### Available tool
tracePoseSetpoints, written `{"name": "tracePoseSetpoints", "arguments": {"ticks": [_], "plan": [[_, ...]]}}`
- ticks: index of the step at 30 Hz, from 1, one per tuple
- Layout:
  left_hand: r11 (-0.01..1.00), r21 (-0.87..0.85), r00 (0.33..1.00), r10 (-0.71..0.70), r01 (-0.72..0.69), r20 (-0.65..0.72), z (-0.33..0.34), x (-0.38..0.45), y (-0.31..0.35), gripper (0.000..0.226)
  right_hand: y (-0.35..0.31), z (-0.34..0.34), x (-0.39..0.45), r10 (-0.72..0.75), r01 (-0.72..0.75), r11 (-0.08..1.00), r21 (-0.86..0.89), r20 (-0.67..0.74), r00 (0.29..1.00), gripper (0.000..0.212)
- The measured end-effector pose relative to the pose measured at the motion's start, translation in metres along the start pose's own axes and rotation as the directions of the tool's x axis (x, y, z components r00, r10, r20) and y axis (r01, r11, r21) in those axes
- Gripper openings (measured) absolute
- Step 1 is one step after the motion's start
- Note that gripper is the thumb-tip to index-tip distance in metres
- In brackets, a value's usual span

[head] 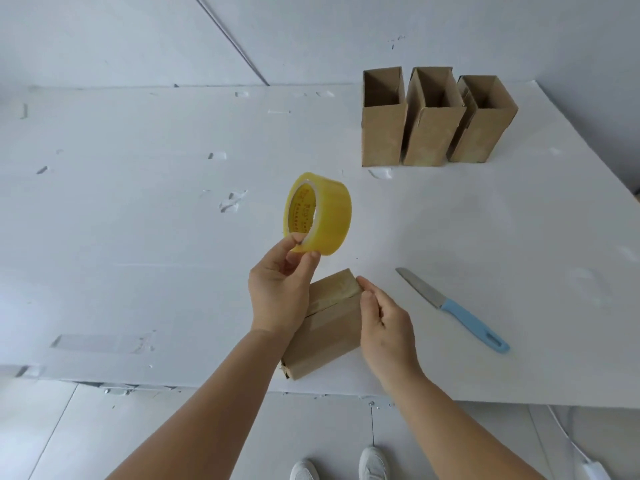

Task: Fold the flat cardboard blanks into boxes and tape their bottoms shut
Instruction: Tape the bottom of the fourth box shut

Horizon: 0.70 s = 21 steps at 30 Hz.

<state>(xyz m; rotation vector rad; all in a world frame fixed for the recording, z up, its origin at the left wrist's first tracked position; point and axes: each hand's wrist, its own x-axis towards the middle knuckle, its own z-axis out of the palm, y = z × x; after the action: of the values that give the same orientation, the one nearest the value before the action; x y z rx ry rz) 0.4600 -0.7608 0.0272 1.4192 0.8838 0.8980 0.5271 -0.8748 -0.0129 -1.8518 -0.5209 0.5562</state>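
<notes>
Nearest, a pair of white shoes (341, 466) stands on the floor below the table (138, 237) edge. Just above, the right hand (386, 322) pinches a tape strip against the end of a cardboard box (325, 336) lying on its side. Left of those fingers, the left hand (278, 292) pinches a yellow tape roll (318, 213) aloft. Rightward lies a blue-handled knife (453, 310); far beyond stand three open boxes (433, 119).
</notes>
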Motion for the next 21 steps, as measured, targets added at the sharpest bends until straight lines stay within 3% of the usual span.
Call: {"name": "tracePoseSetpoints", "arguments": {"ticks": [4, 11, 13, 16, 19, 21], "plan": [[0.991, -0.094, 0.992, -0.107, 0.1, -0.071, 0.005, -0.003, 0.003, 0.018, -0.011, -0.001, 0.031, 0.038, -0.035, 0.999, -0.03, 0.087, 0.995, 0.031], [0.906, -0.353, 0.954, -0.284, 0.233, -0.1, 0.02, -0.022, 0.009, 0.021, -0.029, -0.013, 0.092, 0.015, 0.022, 0.996, -0.088, 0.393, 0.919, 0.03], [0.889, -0.388, 0.952, -0.296, 0.245, -0.077, 0.017, -0.019, 0.008, 0.018, -0.028, -0.015, 0.096, 0.026, 0.014, 0.996, -0.091, 0.414, 0.91, 0.029], [0.864, -0.428, 0.953, -0.304, 0.266, -0.02, 0.01, -0.012, 0.006, 0.033, -0.026, -0.017, 0.098, 0.066, -0.007, 0.991, -0.135, 0.432, 0.899, 0.032], [0.868, -0.417, 0.96, -0.275, 0.269, 0.047, 0.005, -0.006, 0.011, 0.027, -0.028, -0.023, 0.1, 0.062, 0.029, 0.974, -0.225, 0.39, 0.919, 0.055], [0.886, -0.387, 0.966, -0.23, 0.258, 0.117, 0.002, -0.001, 0.017, 0.021, -0.039, -0.027, 0.097, -0.018, 0.077, 0.981, -0.177, 0.314, 0.949, 0.068]]}}
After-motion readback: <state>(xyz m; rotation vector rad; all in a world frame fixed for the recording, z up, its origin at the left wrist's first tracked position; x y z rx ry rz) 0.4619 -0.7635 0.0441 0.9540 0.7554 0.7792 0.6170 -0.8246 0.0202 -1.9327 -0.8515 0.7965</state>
